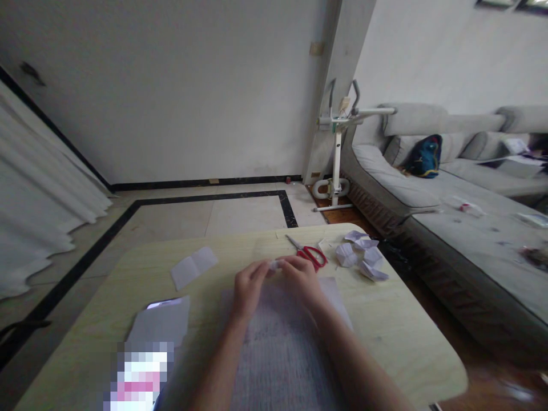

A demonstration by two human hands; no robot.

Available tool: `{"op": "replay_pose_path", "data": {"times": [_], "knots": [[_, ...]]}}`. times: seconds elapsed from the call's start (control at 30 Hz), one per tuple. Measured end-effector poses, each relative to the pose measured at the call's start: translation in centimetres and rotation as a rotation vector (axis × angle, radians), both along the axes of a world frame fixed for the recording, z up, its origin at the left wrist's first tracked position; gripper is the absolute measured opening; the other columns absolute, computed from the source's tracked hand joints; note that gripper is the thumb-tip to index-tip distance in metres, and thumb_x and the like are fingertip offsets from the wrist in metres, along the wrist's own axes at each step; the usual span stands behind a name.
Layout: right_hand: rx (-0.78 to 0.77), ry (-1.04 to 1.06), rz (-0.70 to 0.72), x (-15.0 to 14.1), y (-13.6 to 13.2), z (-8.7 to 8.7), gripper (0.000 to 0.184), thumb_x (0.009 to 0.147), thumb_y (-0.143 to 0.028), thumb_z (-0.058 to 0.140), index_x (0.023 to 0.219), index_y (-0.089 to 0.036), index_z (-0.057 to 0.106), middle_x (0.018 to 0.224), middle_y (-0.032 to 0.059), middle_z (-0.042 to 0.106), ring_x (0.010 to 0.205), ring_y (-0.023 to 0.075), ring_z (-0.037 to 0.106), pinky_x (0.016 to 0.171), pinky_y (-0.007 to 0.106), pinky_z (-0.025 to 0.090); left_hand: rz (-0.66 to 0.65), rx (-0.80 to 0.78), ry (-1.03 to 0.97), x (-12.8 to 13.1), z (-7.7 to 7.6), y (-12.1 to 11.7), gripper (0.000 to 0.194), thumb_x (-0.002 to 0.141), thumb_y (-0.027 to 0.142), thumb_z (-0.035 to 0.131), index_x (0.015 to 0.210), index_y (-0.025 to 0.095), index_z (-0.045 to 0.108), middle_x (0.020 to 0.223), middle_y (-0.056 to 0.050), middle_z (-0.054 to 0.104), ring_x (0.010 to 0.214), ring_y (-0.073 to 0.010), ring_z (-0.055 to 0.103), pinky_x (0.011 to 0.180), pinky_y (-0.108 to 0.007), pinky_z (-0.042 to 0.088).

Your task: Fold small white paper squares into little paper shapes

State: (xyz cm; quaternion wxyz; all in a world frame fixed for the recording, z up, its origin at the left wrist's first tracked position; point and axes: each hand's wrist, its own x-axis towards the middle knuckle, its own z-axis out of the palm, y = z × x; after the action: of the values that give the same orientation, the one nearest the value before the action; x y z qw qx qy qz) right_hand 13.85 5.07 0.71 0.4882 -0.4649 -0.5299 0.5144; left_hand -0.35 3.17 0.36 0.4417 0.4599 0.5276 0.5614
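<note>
My left hand (250,284) and my right hand (298,277) meet near the far side of the table. Between their fingertips is a small folded piece of white paper (274,265), pinched from both sides and partly hidden by the fingers. Under my wrists lies a large sheet of paper (282,354) covered with faint marks. Just beyond my right hand rest red-handled scissors (314,257), their blades pointing away to the left. Several folded white paper pieces (363,254) sit in a cluster to the right of the scissors.
A creased paper slip (194,267) lies at the left on the wooden table (398,331). Nearer are white paper (160,322) over a dark-edged item and a phone with a blurred screen (137,379). A grey sofa (471,245) and an exercise machine (337,160) stand beyond.
</note>
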Motion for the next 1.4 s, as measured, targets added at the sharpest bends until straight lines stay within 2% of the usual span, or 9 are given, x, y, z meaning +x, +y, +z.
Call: {"op": "replay_pose_path", "data": {"times": [0.23, 0.53, 0.7, 0.93, 1.13, 1.4], "knots": [[-0.036, 0.034, -0.013, -0.1, 0.0, -0.3, 0.019, 0.076, -0.031, 0.063, 0.079, -0.017, 0.074, 0.074, 0.0036, 0.069, 0.071, 0.0178, 0.06, 0.063, 0.026, 0.044, -0.028, 0.01, 0.017, 0.1, -0.1, 0.0, 0.029, 0.081, 0.038, 0.061, 0.09, 0.014, 0.074, 0.08, -0.006, 0.073, 0.074, -0.0176, 0.065, 0.07, -0.025, 0.049], [-0.052, 0.019, -0.051, -0.2, -0.2, -0.2, 0.02, 0.076, -0.031, 0.06, 0.077, -0.015, 0.073, 0.066, 0.0024, 0.065, 0.06, 0.014, 0.054, 0.055, 0.023, 0.039, 0.006, 0.02, 0.123, 0.1, 0.3, -0.2, 0.03, 0.083, 0.039, 0.058, 0.08, 0.014, 0.074, 0.068, -0.003, 0.068, 0.067, -0.0162, 0.06, 0.064, -0.023, 0.045], [-0.032, 0.004, -0.042, -0.4, -0.2, 0.0, 0.019, 0.075, -0.032, 0.063, 0.076, -0.016, 0.073, 0.072, 0.004, 0.067, 0.067, 0.0166, 0.058, 0.061, 0.025, 0.042, 0.023, 0.034, 0.165, -0.1, 0.7, -0.3, 0.03, 0.083, 0.038, 0.057, 0.074, 0.014, 0.073, 0.065, -0.003, 0.068, 0.065, -0.0163, 0.06, 0.063, -0.023, 0.045], [-0.041, 0.095, -0.038, 0.0, 0.1, -0.5, 0.027, 0.075, -0.04, 0.065, 0.075, -0.014, 0.069, 0.057, -0.0017, 0.052, 0.051, 0.0106, 0.044, 0.048, 0.021, 0.033, 0.0, 0.005, 0.112, 0.1, 0.7, -0.3, 0.023, 0.076, 0.036, 0.065, 0.077, 0.014, 0.073, 0.067, -0.002, 0.069, 0.065, -0.0164, 0.063, 0.06, -0.021, 0.046], [-0.043, 0.127, 0.007, 0.0, 0.0, -0.6, 0.025, 0.076, -0.04, 0.064, 0.077, -0.015, 0.068, 0.06, -0.0018, 0.054, 0.051, 0.0099, 0.043, 0.049, 0.021, 0.033, 0.026, 0.026, 0.129, 0.2, 0.9, -0.5, 0.026, 0.078, 0.037, 0.062, 0.075, 0.014, 0.073, 0.066, -0.002, 0.068, 0.065, -0.0162, 0.062, 0.06, -0.021, 0.046], [-0.03, 0.072, -0.015, 0.0, 0.1, -0.6, 0.025, 0.076, -0.04, 0.064, 0.078, -0.015, 0.069, 0.063, 0.0005, 0.057, 0.054, 0.0116, 0.047, 0.048, 0.021, 0.034, 0.018, 0.07, 0.141, 0.2, 1.1, -0.7, 0.026, 0.081, 0.035, 0.058, 0.076, 0.014, 0.072, 0.068, -0.003, 0.066, 0.068, -0.0171, 0.059, 0.064, -0.023, 0.045]]}}
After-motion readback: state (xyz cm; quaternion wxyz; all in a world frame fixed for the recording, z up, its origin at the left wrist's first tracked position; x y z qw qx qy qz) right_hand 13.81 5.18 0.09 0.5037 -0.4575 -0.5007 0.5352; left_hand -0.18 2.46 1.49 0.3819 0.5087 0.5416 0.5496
